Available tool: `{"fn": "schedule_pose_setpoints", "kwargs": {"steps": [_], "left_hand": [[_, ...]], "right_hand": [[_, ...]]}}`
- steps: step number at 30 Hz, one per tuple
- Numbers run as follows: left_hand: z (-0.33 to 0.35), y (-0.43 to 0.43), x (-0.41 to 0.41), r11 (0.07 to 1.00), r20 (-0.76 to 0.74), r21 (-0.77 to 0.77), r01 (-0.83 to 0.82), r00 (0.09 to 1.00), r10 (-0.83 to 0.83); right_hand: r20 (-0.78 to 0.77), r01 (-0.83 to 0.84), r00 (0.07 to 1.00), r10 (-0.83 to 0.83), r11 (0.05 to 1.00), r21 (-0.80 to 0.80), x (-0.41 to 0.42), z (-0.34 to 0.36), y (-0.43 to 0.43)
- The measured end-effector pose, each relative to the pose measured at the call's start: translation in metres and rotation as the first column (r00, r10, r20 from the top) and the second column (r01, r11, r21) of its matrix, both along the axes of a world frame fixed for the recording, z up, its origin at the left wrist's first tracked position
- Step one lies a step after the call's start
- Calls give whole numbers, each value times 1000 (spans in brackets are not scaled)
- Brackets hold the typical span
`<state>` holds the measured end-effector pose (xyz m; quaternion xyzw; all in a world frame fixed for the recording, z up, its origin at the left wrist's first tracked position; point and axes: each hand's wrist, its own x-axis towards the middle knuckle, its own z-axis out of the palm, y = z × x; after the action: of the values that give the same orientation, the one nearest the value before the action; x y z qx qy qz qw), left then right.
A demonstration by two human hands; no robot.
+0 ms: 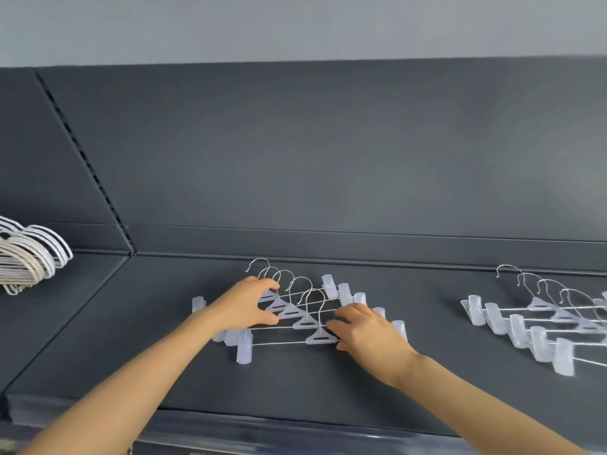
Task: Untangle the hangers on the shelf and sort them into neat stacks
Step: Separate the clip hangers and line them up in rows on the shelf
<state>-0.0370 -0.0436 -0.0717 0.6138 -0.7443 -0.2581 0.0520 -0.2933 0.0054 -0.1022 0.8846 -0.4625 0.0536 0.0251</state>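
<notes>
Dark grey shelf (295, 382), matte and flat, with a smooth back panel (328, 152) of the same grey behind it. A slotted upright (79, 153) runs down the panel at the left.

Mid-shelf, right in front of you: clip hangers (290, 311), 5 showing, lying flat and fanned front to back. Each has a thin bright wire hook, a small frosted triangular hub, a slim metal bar and blocky translucent plastic clips at the ends. Hooks point toward the back panel.

Your left hand (243, 307) sits on the left half of this set. Its fingers arch over the rear hubs and the thumb closes in from the front, so it grips several hangers at once.

Your right hand (368, 336) lies on the right half. Fingers are bent, with the tips down on the bars beside the front hubs and the thumb tip at the nearest bar. You cannot tell from here whether it pinches a bar or only presses.

Far right on the same shelf, well apart: a second set (492, 318) of the same clip type, staggered in an even row and cut off by the frame edge.

Far left, on the adjoining shelf section: a pile of curved hangers (33, 254), white and beige, rounded shoulders nested together.
</notes>
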Motion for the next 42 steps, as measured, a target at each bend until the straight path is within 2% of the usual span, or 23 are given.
{"fn": "schedule_pose_setpoints", "kwargs": {"steps": [8, 24, 36, 42], "left_hand": [[1, -7, -33, 996, -8, -9, 93, 996, -93], [0, -16, -123, 961, -6, -15, 277, 961, -277], [0, -20, -163, 953, 11, -28, 302, 953, -302], [-2, -21, -167, 957, 13, -33, 290, 957, -290]], "right_hand": [[4, 17, 1000, -17, 999, -38, -30, -2, 13], [13, 192, 981, -192, 980, -60, -106, -4, 41], [95, 203, 976, -198, 979, -38, -146, -10, 42], [94, 151, 985, -143, 984, -92, -150, -6, 42]]}}
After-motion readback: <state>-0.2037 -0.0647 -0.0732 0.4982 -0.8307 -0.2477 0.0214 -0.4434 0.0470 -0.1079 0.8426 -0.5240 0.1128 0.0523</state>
